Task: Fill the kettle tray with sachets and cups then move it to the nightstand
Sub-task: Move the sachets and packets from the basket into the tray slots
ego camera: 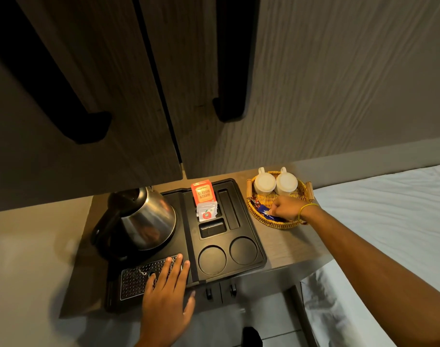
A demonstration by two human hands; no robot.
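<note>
A black kettle tray [254, 236] lies on the wooden counter, with a steel kettle [145, 219] on its left side. An orange tea sachet [204, 193] and a white sachet [207, 211] stand in its back slots. Two round cup wells [212, 259] at the front are bare. My left hand [167, 291] rests flat on the tray's perforated drip grille [133, 280], fingers spread. My right hand [285, 209] reaches into a wicker basket [271, 224] and is closed around blue sachets [264, 213]. Two white cups [264, 183] sit upside down at the basket's back.
Tall wooden cabinet doors with black handles [230, 106] hang over the counter's back. A bed with white sheets [389, 221] lies right of the counter. Drawer handles [209, 293] show below the counter's front edge.
</note>
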